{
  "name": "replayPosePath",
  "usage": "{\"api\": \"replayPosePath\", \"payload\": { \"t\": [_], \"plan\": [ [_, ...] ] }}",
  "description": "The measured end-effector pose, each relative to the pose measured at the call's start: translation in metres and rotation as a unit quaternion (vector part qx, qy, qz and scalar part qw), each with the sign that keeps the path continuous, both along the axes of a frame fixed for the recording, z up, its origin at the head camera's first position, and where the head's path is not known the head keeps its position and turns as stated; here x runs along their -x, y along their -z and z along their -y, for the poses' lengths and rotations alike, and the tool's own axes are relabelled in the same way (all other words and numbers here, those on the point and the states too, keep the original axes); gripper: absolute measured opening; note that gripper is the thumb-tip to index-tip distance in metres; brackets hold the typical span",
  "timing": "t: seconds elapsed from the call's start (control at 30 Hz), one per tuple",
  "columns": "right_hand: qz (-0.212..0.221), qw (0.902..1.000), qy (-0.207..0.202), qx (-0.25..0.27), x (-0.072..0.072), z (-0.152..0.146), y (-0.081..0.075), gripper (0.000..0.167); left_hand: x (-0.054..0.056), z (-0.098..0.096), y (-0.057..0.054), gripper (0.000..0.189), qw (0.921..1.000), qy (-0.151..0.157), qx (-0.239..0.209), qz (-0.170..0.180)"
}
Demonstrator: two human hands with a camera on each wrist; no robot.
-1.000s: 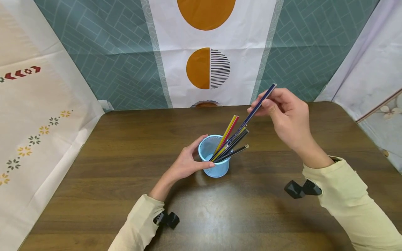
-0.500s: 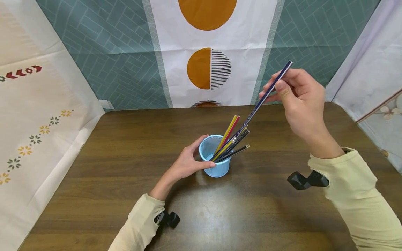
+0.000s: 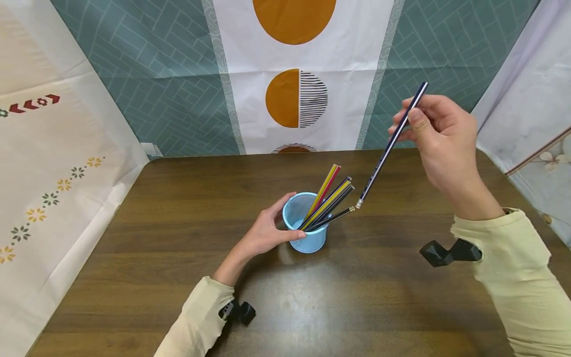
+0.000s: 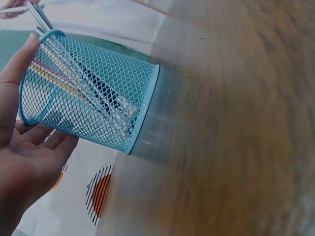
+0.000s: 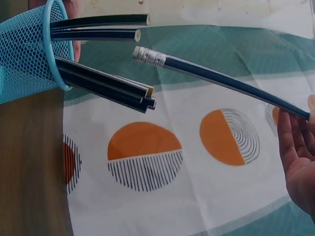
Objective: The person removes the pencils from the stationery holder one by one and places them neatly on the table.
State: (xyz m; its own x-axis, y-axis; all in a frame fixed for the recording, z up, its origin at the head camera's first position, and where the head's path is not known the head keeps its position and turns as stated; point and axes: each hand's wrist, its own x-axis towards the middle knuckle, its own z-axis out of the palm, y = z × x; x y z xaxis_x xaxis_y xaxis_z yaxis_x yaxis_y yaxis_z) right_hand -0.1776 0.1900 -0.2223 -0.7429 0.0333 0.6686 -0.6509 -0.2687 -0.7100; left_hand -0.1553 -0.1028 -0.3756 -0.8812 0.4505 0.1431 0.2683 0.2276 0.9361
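Observation:
A light blue mesh pencil cup [image 3: 308,243] stands on the table, several pencils [image 3: 330,201] leaning in it toward the right. My left hand [image 3: 265,229] holds the cup near its rim, thumb in front and fingers behind; the left wrist view shows the cup's mesh wall [image 4: 93,88] beside the palm. Up to the right, my right hand [image 3: 446,134] pinches a dark blue pencil [image 3: 390,144] with white stripes between thumb and fingers. Its eraser end [image 5: 150,56] points down toward the cup, clear of the pencil ends [image 5: 147,98] there in the right wrist view.
The brown wooden table [image 3: 178,258] stretches around the cup. Behind its far edge hangs a patterned cloth [image 3: 299,99] in teal and white with orange circles. White printed cloths [image 3: 58,198] hang at both sides. A black camera [image 3: 450,252] sits on each wrist.
My right hand has moved up and to the right, drawing the dark blue pencil out of the cup. The left hand and the cup have stayed in place.

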Motion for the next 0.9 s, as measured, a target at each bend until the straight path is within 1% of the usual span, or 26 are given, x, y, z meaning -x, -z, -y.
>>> {"api": "replayPosePath", "payload": {
  "t": [0.13,0.17,0.27,0.4,0.57,0.63,0.83,0.9],
  "plan": [
    [0.012,0.9998,-0.001,-0.016,0.003,-0.005,0.005,0.018,0.0,0.001,0.0,0.09,1.0,0.001,-0.001,-0.004],
    [0.018,0.9996,-0.004,-0.02,0.004,-0.006,0.006,0.017,0.0,0.001,0.0,0.09,1.0,0.002,-0.003,-0.005],
    [0.051,0.9977,0.007,-0.045,0.006,-0.009,0.012,0.015,-0.001,0.001,0.0,0.089,1.0,0.002,-0.003,-0.004],
    [0.089,0.9909,0.037,-0.093,0.008,-0.012,0.022,0.017,-0.001,0.001,0.0,0.088,1.0,0.0,-0.002,-0.001],
    [0.118,0.985,0.042,-0.119,0.013,-0.014,0.033,0.018,-0.001,0.001,0.0,0.088,1.0,0.002,-0.009,-0.001],
    [0.127,0.9827,0.047,-0.127,0.015,-0.013,0.037,0.018,-0.001,0.0,0.0,0.088,0.9999,0.002,-0.011,-0.002],
    [0.141,0.9717,0.087,-0.169,0.022,-0.012,0.049,0.02,0.0,0.0,0.002,0.089,0.9999,0.003,-0.015,-0.005],
    [0.144,0.9698,0.09,-0.175,0.024,-0.012,0.054,0.022,0.0,0.0,0.002,0.089,0.9998,0.004,-0.017,-0.005]
  ]
}}
